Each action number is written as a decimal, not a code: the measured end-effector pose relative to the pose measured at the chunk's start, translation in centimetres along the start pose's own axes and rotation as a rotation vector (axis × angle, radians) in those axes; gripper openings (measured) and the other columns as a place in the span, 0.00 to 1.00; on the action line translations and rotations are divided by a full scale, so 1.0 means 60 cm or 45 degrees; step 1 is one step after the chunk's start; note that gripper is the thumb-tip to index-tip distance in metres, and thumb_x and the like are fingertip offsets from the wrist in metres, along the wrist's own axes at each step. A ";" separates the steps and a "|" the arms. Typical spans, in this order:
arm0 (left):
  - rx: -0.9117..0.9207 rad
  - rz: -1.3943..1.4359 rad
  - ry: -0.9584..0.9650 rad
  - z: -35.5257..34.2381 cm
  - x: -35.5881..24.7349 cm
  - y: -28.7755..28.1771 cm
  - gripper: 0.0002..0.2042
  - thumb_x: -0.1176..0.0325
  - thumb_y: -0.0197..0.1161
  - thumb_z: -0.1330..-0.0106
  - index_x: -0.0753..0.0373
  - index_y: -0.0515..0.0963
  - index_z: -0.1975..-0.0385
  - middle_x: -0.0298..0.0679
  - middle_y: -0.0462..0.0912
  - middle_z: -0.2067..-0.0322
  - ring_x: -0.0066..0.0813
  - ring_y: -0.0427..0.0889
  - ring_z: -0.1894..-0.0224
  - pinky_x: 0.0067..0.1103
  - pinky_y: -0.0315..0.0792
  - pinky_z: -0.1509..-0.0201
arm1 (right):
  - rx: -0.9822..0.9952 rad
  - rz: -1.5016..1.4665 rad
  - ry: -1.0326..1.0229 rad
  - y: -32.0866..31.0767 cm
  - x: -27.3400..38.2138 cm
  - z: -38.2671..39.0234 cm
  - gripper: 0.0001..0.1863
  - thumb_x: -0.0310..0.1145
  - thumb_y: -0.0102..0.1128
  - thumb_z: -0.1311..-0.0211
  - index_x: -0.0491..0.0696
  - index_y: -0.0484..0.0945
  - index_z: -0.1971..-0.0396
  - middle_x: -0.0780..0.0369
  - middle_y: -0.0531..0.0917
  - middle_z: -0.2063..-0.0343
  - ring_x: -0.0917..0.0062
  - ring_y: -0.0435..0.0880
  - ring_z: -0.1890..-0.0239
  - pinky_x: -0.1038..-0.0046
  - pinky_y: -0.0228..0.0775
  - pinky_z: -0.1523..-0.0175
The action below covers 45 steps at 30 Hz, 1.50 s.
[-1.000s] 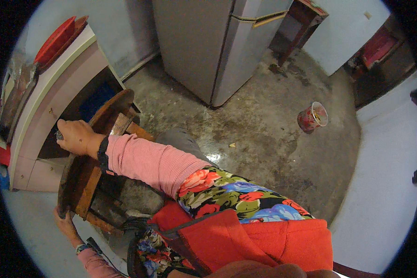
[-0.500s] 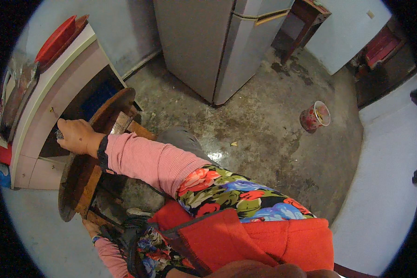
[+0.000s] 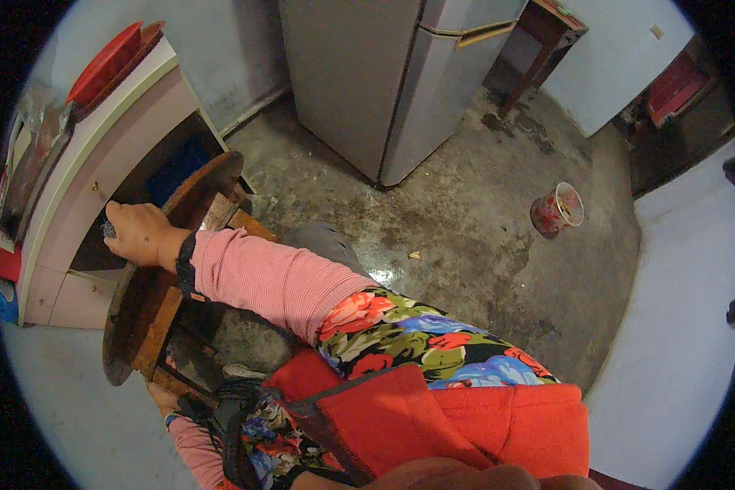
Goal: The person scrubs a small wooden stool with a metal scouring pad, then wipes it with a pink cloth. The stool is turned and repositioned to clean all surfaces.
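A round wooden table (image 3: 159, 314) is tipped on its edge at the left, its underside and wooden frame facing me. My right hand (image 3: 144, 235) reaches across the upper part of the disc, fingers closed around a grey scouring pad (image 3: 109, 231), only partly visible at the far face. Low on the near side, my left hand (image 3: 163, 400) is against the wooden frame (image 3: 162, 377) by the disc's lower end; its fingers are mostly hidden behind the wood. A black band circles my right wrist, below a pink striped cuff and a floral oversleeve.
A pale pink cabinet (image 3: 77, 216) stands close beyond the disc, with red trays (image 3: 110, 65) on top. Ahead is a grey refrigerator (image 3: 351, 90). A red-patterned bucket (image 3: 552, 214) sits on the stained concrete floor at right, with a wooden table (image 3: 539, 49) behind.
My right hand has shifted very slightly with the pad along the disc's far side. The view has tilted a little. My left hand stays at the frame.
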State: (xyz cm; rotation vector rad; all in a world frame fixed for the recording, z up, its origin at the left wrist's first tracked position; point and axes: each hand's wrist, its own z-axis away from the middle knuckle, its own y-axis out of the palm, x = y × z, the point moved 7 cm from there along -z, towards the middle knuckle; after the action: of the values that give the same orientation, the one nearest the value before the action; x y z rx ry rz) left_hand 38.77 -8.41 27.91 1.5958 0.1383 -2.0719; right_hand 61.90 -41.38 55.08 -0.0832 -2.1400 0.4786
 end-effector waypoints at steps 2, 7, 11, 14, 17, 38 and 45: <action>-0.090 0.019 -0.017 0.007 -0.002 0.004 0.24 0.51 0.44 0.26 0.62 0.69 0.41 0.42 0.79 0.52 0.37 0.82 0.53 0.29 0.78 0.47 | 0.013 0.014 0.015 -0.001 0.001 0.000 0.21 0.42 0.63 0.45 0.41 0.72 0.59 0.47 0.83 0.64 0.50 0.82 0.58 0.54 0.73 0.52; -0.131 0.160 -0.204 0.009 0.004 0.013 0.25 0.49 0.45 0.27 0.62 0.69 0.41 0.43 0.79 0.52 0.38 0.81 0.53 0.32 0.75 0.44 | 0.031 0.002 0.030 -0.003 0.007 0.003 0.21 0.41 0.62 0.44 0.41 0.72 0.58 0.47 0.83 0.64 0.50 0.82 0.58 0.53 0.72 0.51; -0.169 0.151 -0.198 0.001 0.006 0.000 0.26 0.47 0.45 0.27 0.62 0.69 0.41 0.43 0.79 0.52 0.39 0.81 0.54 0.32 0.75 0.44 | 0.049 0.011 0.036 -0.004 0.009 0.004 0.21 0.41 0.61 0.44 0.40 0.71 0.58 0.47 0.83 0.64 0.50 0.82 0.57 0.53 0.72 0.51; -0.192 0.144 -0.242 -0.015 0.015 -0.008 0.26 0.46 0.44 0.27 0.62 0.69 0.41 0.44 0.79 0.53 0.39 0.81 0.55 0.32 0.76 0.45 | 0.020 0.008 0.032 -0.005 0.003 -0.003 0.21 0.41 0.61 0.44 0.40 0.71 0.58 0.47 0.83 0.64 0.50 0.82 0.57 0.52 0.72 0.51; -0.232 0.138 -0.193 -0.023 0.016 -0.017 0.26 0.47 0.43 0.27 0.61 0.70 0.42 0.44 0.80 0.55 0.39 0.82 0.56 0.32 0.77 0.47 | 0.024 0.023 0.020 0.000 -0.001 -0.006 0.21 0.42 0.60 0.44 0.40 0.71 0.58 0.47 0.83 0.64 0.49 0.82 0.58 0.52 0.72 0.51; -0.059 0.093 -0.159 -0.032 0.013 -0.012 0.22 0.49 0.47 0.28 0.61 0.73 0.47 0.42 0.80 0.56 0.33 0.81 0.62 0.28 0.79 0.58 | -0.013 0.034 -0.014 0.006 -0.007 -0.009 0.21 0.41 0.62 0.45 0.41 0.71 0.60 0.46 0.83 0.65 0.49 0.82 0.59 0.53 0.73 0.54; -0.048 -0.104 -0.058 -0.008 -0.004 0.017 0.23 0.48 0.44 0.27 0.59 0.74 0.47 0.40 0.82 0.62 0.32 0.81 0.64 0.28 0.79 0.60 | -0.010 0.008 -0.006 0.007 -0.007 -0.008 0.21 0.41 0.61 0.45 0.42 0.69 0.60 0.46 0.82 0.66 0.48 0.81 0.58 0.52 0.71 0.52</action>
State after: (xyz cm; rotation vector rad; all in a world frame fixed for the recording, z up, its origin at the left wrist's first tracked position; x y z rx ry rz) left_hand 39.71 -9.04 28.23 1.5428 0.2283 -2.1529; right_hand 62.45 -40.94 54.85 -0.0937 -2.1466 0.4743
